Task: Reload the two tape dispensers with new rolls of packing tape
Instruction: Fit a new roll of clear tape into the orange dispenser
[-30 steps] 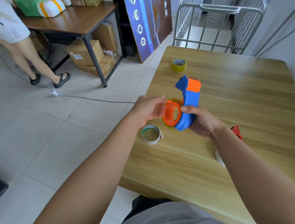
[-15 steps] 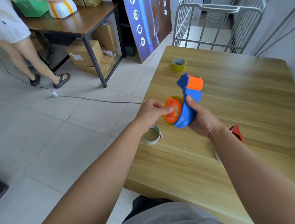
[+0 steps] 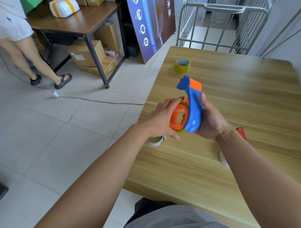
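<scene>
right hand (image 3: 213, 123) grips blue tape dispenser (image 3: 194, 110); left hand (image 3: 161, 121) clasps tape roll (image 3: 181, 131) on orange hub (image 3: 174, 125). push it square, fully home.

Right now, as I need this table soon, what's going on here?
The person's right hand holds a blue-and-orange tape dispenser above the wooden table, while the left hand grips the yellowish tape roll on its orange hub. Another yellow tape roll lies farther back; a red dispenser shows behind that forearm.
</scene>
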Demonstrator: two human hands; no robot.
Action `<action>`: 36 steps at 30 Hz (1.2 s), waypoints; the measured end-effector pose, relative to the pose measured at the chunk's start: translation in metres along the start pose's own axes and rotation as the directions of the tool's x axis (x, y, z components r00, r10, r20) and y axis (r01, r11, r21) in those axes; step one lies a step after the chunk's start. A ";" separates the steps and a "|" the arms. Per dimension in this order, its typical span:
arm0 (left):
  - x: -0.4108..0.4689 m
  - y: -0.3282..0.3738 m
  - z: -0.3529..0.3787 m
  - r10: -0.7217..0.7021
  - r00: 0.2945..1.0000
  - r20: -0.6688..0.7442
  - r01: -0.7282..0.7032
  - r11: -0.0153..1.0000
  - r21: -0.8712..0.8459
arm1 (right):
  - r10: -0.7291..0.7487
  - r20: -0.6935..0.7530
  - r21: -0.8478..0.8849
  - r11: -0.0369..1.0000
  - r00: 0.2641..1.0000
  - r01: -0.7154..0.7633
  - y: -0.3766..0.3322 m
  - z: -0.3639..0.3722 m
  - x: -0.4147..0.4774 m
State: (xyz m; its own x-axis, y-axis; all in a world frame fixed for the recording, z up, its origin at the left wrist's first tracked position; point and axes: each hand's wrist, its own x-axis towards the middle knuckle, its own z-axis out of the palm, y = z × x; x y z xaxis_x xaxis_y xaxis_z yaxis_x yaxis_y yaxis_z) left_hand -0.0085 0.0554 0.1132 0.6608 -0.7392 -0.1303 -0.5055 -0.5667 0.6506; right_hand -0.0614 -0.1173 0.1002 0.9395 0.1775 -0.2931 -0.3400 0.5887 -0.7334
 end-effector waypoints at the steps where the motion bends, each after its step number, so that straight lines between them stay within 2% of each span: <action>1: 0.000 0.002 0.000 0.004 1.000 -0.029 -0.003 1.000 0.025 | -0.001 0.010 -0.014 1.000 1.000 0.001 -0.001 0.000 0.000; 4: 0.000 0.002 -0.005 0.005 0.996 -0.092 0.005 0.994 0.107 | 0.034 0.038 -0.111 0.993 0.999 -0.030 -0.006 0.004 0.000; 5: -0.001 0.001 -0.006 -0.006 0.995 -0.098 0.015 0.997 0.082 | 0.057 0.058 -0.140 0.989 0.997 -0.049 -0.008 0.005 -0.001; 7: -0.002 -0.001 -0.009 -0.054 0.996 -0.077 0.047 0.994 -0.096 | 0.088 0.108 -0.196 0.978 0.990 -0.066 -0.014 0.007 -0.002; 9: -0.002 -0.002 -0.010 -0.096 0.995 -0.034 0.081 0.950 -0.301 | 0.094 0.145 -0.228 0.972 0.985 -0.060 -0.018 0.010 -0.001; 12: -0.002 -0.003 -0.014 -0.147 0.989 0.012 0.135 0.871 -0.472 | 0.049 0.169 -0.197 0.980 0.984 -0.016 -0.017 0.016 0.001; 16: -0.004 -0.009 -0.018 -0.166 0.986 0.004 0.133 0.770 -0.624 | 0.015 0.058 -0.075 0.997 0.998 -0.011 -0.013 0.019 0.006; 21: -0.003 -0.008 -0.023 -0.131 0.991 -0.003 0.097 0.747 -0.658 | 0.012 0.072 0.032 0.999 0.997 -0.014 -0.011 0.016 0.009; 26: -0.005 -0.008 -0.023 -0.070 0.995 0.075 0.103 0.642 -0.760 | 0.005 0.149 -0.087 0.996 0.989 0.008 -0.019 0.012 0.003; 28: -0.004 -0.008 -0.024 -0.077 0.995 0.060 0.096 0.676 -0.731 | -0.011 0.106 -0.162 0.986 0.994 0.029 -0.020 0.009 0.003; 32: 0.001 -0.007 -0.031 -0.135 0.991 -0.017 0.104 0.831 -0.546 | -0.125 -0.038 -0.305 0.946 0.991 0.108 -0.018 0.007 0.008; 36: 0.002 -0.007 -0.030 -0.150 0.988 -0.035 0.116 0.875 -0.469 | -0.157 -0.009 -0.362 0.921 0.987 0.144 -0.021 0.003 0.009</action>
State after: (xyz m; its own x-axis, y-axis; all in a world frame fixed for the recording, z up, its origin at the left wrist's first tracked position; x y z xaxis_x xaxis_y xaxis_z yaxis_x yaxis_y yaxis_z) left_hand 0.0130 0.0689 0.1304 0.7481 -0.6328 -0.1997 -0.1057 -0.4108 0.9056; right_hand -0.0457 -0.1259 0.1153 0.9809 0.0754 -0.1795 -0.1937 0.2822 -0.9396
